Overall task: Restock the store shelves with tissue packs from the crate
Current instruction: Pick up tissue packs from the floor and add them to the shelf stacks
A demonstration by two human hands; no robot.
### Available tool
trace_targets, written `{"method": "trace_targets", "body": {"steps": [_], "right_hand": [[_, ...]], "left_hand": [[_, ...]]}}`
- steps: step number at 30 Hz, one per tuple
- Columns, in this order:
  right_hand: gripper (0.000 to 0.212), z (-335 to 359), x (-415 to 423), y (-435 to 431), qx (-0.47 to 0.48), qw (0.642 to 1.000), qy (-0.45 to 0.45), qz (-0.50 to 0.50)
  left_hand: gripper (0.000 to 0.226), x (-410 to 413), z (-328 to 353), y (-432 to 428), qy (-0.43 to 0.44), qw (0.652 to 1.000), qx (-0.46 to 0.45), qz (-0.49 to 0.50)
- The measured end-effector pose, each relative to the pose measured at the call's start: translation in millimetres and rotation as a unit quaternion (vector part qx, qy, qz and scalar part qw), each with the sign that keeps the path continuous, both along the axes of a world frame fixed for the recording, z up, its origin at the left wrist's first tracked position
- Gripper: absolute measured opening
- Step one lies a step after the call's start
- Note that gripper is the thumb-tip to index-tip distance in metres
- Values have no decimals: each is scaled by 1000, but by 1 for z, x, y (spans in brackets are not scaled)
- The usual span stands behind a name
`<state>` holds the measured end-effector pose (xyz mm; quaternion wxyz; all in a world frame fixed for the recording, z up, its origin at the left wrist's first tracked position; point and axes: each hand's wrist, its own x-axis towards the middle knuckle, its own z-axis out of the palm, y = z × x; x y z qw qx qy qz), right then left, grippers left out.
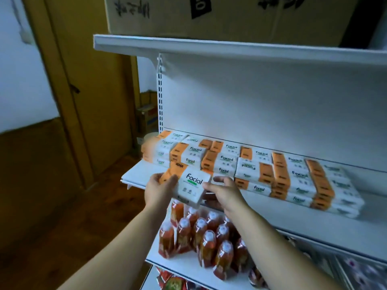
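Brown wooden door (88, 101) and dim floor (62, 227) are filling the view out at 9 o'clock, while a white shelving unit (251, 101) is taking up everything from 12 round to 5 o'clock. A big cardboard carton (230, 15) is sitting on the top shelf (209, 49) at 12 o'clock. Below it, the middle shelf (138, 174) is carrying rows of stacked packs (261, 174) in orange and white, running from the centre out to 3 o'clock, with a bare strip lying at its left end. The lower shelf (184, 266), at 6 o'clock, is holding a cluster of bottles (205, 237) of reddish drink with white caps. No crate is showing.

One tissue pack (193, 185) is hovering at the front lip of the middle shelf, just in front of the leftmost stacks and above the bottles, tilted with its printed face up. The left hand (160, 189) is gripping its orange end, fingers curled round it. The right hand (225, 193) is pinching the white end, at 3 o'clock of the pack, between thumb and fingers, though blur is softening the fingertips.

By its look, the pack is going to handle light and soft: film wrapper over compressible tissue, a little slick, not fragile. Taking it by the two short ends, as both hands are doing, is looking sensible, since squeezing the broad faces would be denting it. Sliding it flat onto the bare strip at 9 o'clock, or atop a low stack, would be needing little force.
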<state>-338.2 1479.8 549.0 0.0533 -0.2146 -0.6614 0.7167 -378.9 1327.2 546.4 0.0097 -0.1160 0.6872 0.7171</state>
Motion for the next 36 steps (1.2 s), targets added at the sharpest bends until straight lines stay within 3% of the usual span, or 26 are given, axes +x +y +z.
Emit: {"method": "trace_targets", "body": {"steps": [5,11,15,21,25,29,33,36], "right_hand": [[21,-16,-56,-49,42,999,-16,-16],[20,-26,-119,-91,140,988,-54,-27],[20,-29,-137,-104,273,960,-67,-18],[23,-36,-139,-103,312,947,-60,-54],[23,-37,-140,-102,306,948,-54,-61],[17,-35,-132,-101,286,955,-34,-69],[12,-15,-111,-112,291,953,52,-69],[11,1,-103,-142,286,952,112,8]], "left_hand": [[36,-40,-3,-55,45,958,-281,-36],[85,-104,-9,-111,68,859,-464,-205],[82,-130,-20,-122,103,827,-503,-228],[83,-146,-34,-123,146,816,-507,-238],[90,-150,-37,-121,127,827,-490,-244],[98,-142,-38,-123,107,874,-419,-219],[82,-125,-31,-134,128,908,-368,-155],[62,-111,-28,-147,114,941,-312,-65]]}}
